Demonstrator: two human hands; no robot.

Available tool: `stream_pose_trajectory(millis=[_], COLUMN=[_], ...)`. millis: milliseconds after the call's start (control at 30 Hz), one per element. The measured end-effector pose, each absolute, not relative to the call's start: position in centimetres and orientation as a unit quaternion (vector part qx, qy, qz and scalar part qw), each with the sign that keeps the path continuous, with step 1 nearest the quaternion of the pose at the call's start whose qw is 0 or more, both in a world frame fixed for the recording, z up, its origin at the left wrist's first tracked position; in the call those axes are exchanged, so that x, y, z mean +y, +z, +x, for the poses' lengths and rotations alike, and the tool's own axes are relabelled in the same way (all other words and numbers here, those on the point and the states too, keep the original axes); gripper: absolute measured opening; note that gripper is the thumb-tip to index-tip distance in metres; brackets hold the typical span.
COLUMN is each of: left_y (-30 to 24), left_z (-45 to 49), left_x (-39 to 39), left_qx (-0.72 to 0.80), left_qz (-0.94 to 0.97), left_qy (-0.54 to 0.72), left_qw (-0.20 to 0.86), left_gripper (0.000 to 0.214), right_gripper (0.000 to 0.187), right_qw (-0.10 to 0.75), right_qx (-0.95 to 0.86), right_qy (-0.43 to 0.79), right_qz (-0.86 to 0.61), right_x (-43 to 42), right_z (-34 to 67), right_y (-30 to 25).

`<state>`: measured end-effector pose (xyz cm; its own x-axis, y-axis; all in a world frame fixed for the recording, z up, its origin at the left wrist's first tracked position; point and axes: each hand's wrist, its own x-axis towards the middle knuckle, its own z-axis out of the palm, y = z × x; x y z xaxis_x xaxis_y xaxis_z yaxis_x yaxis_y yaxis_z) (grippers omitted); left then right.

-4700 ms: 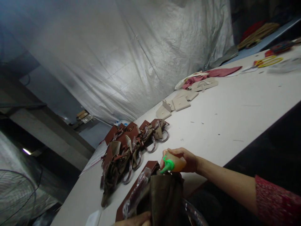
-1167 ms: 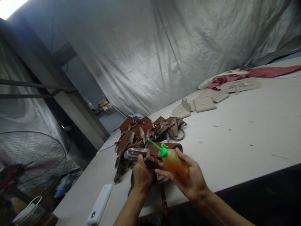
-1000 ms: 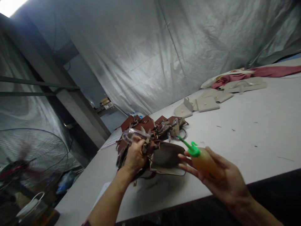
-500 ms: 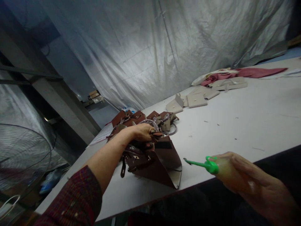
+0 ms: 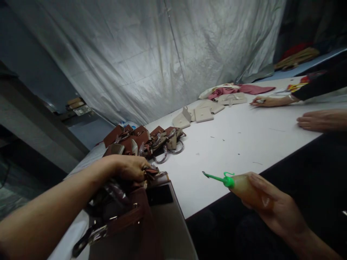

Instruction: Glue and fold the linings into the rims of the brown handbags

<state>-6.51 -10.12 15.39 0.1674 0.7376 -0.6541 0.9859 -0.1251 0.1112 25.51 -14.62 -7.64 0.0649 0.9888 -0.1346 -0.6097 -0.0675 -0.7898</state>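
Brown handbag (image 5: 135, 225), green-nozzled squeeze bottle (image 5: 245, 187): drip risk.
Your left hand (image 5: 132, 168) is gripping the former, your right hand (image 5: 280, 207) the latter; over-squeezing could be spotting the table (image 5: 189, 173).

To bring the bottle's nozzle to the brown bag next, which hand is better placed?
Right, most likely: the right hand holds the bottle, its green nozzle pointing left, while the left hand is busy gripping the bag near its top.
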Motion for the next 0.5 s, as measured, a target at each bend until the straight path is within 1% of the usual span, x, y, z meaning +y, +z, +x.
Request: stream_pose_trajectory(millis=[33, 67, 167, 267, 367, 500], left_y=[13.7, 11.9, 6.3, 1.9, -0.1, -0.4], left_z=[-6.2, -5.9, -5.8, -6.2, -6.9, -7.4], left_x=[-9.5, -8.8, -6.5, -4.9, -4.5, -4.7], left_qx=[0.573, 0.554, 0.540, 0.534, 0.527, 0.526], left_qz=[0.723, 0.733, 0.748, 0.749, 0.753, 0.759], left_qy=[-0.247, -0.258, -0.278, -0.285, -0.275, -0.254], left_qw=[0.297, 0.298, 0.269, 0.271, 0.283, 0.287], left_gripper=[0.009, 0.011, 0.024, 0.030, 0.039, 0.043], right_gripper=[0.021, 0.022, 0.025, 0.027, 0.026, 0.026], right_qw=[0.628, 0.623, 0.607, 0.596, 0.574, 0.511], right_qx=[-0.267, -0.280, -0.329, -0.377, -0.462, -0.604], right_qy=[0.634, 0.633, 0.623, 0.598, 0.547, 0.446], right_qz=[-0.365, -0.365, -0.368, -0.380, -0.397, -0.418], right_x=[-14.6, -14.6, -14.5, -14.1, -13.5, -12.3], right_z=[25.3, 25.2, 25.2, 25.7, 26.1, 25.6], right_y=[-7.8, -7.8, -7.8, -7.8, -8.3, -9.5])
